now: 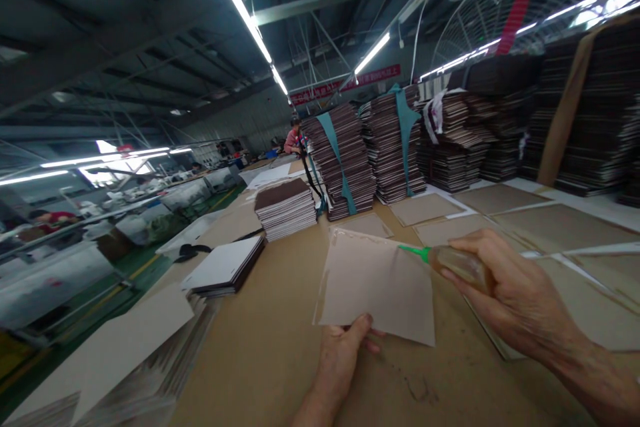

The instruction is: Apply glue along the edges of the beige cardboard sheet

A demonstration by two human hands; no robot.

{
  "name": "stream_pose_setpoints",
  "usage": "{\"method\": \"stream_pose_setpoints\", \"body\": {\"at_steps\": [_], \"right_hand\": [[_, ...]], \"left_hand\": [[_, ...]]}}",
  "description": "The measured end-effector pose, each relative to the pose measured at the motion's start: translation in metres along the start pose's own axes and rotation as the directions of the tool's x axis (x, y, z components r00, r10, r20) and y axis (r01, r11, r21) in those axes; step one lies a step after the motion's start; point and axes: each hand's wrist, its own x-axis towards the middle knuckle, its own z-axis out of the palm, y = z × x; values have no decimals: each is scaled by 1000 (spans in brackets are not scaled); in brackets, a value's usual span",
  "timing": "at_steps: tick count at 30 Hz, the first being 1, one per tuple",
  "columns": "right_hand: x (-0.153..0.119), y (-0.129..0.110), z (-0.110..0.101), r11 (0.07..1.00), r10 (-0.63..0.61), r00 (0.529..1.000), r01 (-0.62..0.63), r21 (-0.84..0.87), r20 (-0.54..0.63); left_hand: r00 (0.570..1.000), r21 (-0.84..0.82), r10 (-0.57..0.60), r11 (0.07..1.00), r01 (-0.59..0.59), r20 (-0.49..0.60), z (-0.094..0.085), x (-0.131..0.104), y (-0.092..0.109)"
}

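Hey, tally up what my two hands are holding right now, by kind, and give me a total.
Beige card sheet, pinched at its bottom edge by the left hand: 1
Squeeze bottle with green nozzle, gripped in the right hand: 1
Total: 2

Two hands, one paper sheet (375,283), one glue bottle (453,261), two teal-strapped stacks, one distant person (295,137).

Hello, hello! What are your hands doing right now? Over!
Left hand pinching card at its near edge. Right hand gripping glue bottle, green nozzle at card's top right corner. Nothing in the way.
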Motion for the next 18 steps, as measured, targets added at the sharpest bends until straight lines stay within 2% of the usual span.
{"method": "stream_pose_setpoints", "body": {"at_steps": [5, 12, 18], "right_hand": [[3, -4, 2, 999, -33, 999, 33, 38, -3], [-13, 11, -5, 999, 22, 1000, -22, -42, -5], [-8, 4, -4, 1000, 8, 1000, -8, 13, -1]], "left_hand": [[1000, 9, 4, 1000, -4, 23, -4, -3, 3], [1000, 83, 2, 997, -2, 7, -5, -4, 7], [1000, 41, 7, 999, -7, 3, -5, -6, 15]]}}
